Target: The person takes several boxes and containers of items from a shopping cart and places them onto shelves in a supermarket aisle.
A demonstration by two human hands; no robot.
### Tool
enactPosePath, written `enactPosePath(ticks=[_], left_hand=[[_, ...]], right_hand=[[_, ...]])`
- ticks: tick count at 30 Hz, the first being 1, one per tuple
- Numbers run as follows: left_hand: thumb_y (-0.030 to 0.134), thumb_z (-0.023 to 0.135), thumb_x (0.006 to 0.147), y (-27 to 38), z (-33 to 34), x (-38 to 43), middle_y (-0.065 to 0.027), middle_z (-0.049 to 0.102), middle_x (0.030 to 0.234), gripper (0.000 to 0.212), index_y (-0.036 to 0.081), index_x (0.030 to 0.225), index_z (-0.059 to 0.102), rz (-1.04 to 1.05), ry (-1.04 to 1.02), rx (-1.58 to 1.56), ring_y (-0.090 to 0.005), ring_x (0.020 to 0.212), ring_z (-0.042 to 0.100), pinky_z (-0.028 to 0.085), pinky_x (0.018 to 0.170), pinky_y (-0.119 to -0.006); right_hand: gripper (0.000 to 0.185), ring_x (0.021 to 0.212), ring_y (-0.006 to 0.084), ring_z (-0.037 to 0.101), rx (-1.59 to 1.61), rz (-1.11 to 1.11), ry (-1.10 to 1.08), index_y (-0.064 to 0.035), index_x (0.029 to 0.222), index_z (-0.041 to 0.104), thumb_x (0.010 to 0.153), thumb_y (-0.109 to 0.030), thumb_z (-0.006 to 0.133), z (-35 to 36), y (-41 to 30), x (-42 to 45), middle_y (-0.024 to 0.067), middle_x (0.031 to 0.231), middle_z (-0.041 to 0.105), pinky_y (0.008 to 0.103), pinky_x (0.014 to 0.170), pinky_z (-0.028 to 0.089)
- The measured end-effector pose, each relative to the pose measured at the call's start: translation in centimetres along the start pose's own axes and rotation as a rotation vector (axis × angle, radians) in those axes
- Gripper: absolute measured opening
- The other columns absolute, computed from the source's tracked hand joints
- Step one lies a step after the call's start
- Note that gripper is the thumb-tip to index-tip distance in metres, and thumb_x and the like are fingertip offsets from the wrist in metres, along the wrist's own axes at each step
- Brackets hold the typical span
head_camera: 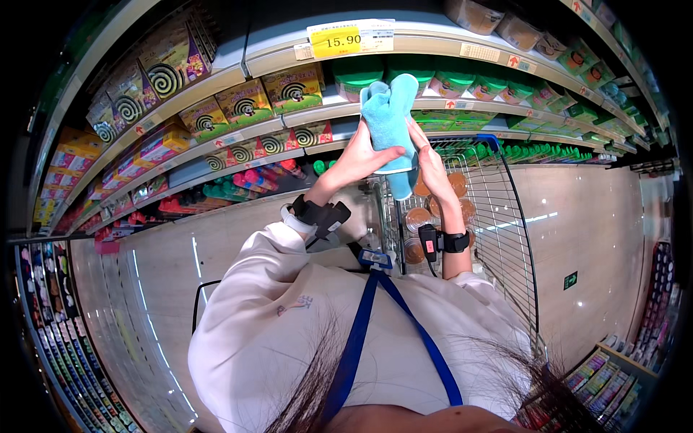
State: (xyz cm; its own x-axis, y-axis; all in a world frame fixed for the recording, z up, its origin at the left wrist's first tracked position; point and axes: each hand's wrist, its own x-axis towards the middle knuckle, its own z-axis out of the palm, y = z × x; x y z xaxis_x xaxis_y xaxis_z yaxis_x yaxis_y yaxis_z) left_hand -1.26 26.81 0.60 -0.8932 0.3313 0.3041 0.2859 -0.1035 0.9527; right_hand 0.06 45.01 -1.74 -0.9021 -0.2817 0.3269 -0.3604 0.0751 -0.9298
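A turquoise terry cloth [387, 127] with pale edging is held up in front of the shelves, loosely folded, one end hanging down. My left hand [364, 154] grips it from the left, with the thumb laid across its front. On the other side, my right hand [430, 159] presses against the cloth's right edge; most of its fingers are hidden behind the fabric. Just beyond the cloth, tubs with green lids [357, 76] line a shelf. Below my right forearm is a wire shopping cart [509, 205] holding several round containers with orange-brown tops [418, 219].
Boxes with mosquito-coil pictures [292, 89] fill the shelves at left, under a yellow price tag [337, 42]. Bottles with coloured caps [254, 178] stand on the lowest shelf. The tiled floor [574, 216] carries a green arrow sign [570, 280]. Another stocked rack [601, 379] is at lower right.
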Motion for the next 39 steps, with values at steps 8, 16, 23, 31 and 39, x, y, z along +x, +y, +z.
enactPosePath(ticks=[8,16,23,31,39], left_hand=[[0.003,0.069,0.075,3.2,-4.9,0.3,-0.0079,0.055,0.121,0.043,0.001,0.115,0.056,-0.002,-0.142,-0.063,-0.0165,0.110,0.053,0.040,0.096,-0.032],[0.006,0.069,0.073,7.1,-9.4,2.4,-0.0123,0.055,0.120,0.037,0.000,0.108,0.058,0.349,0.018,0.465,-0.0236,0.107,0.056,0.044,0.092,-0.034],[0.002,0.062,0.078,8.2,-13.6,3.1,-0.0121,0.060,0.110,0.031,0.003,0.107,0.051,0.357,-0.037,0.214,-0.0218,0.104,0.059,0.045,0.090,-0.034],[0.004,0.071,0.077,7.6,-18.8,5.6,-0.0069,0.059,0.100,0.039,0.002,0.108,0.048,0.253,0.452,0.116,-0.0139,0.096,0.057,0.045,0.086,-0.028],[0.013,0.063,0.086,7.2,-20.6,12.3,-0.0112,0.050,0.113,0.046,0.003,0.121,0.034,0.176,0.495,-0.341,-0.0180,0.102,0.054,0.047,0.087,-0.033]], right_hand=[[0.099,0.131,0.0247,0.030,0.126,-0.095,0.194,-0.0089,0.143,0.021,0.064,-0.008,0.080,-1.5,-0.6,3.9,0.0120,0.143,0.029,0.0376,0.108,0.027],[0.037,0.108,0.0228,0.052,-0.051,-0.214,0.003,-0.0042,0.097,0.056,0.063,-0.003,0.072,0.3,-3.3,8.4,0.0094,0.112,0.054,0.0346,0.093,0.041],[0.079,0.122,0.0224,0.043,0.013,-0.179,-0.070,-0.0073,0.136,0.034,0.069,-0.015,0.075,1.4,-6.4,13.7,0.0119,0.133,0.042,0.0354,0.103,0.034],[0.053,0.106,0.0153,0.054,0.126,0.023,-0.052,-0.0002,0.127,0.046,0.078,-0.009,0.066,4.2,-6.3,20.1,0.0074,0.115,0.057,0.0307,0.093,0.042],[0.054,0.091,0.0259,0.061,-0.776,-0.353,-0.321,-0.0014,0.121,0.052,0.081,-0.035,0.064,0.9,-12.3,36.5,0.0171,0.102,0.062,0.0327,0.083,0.047]])
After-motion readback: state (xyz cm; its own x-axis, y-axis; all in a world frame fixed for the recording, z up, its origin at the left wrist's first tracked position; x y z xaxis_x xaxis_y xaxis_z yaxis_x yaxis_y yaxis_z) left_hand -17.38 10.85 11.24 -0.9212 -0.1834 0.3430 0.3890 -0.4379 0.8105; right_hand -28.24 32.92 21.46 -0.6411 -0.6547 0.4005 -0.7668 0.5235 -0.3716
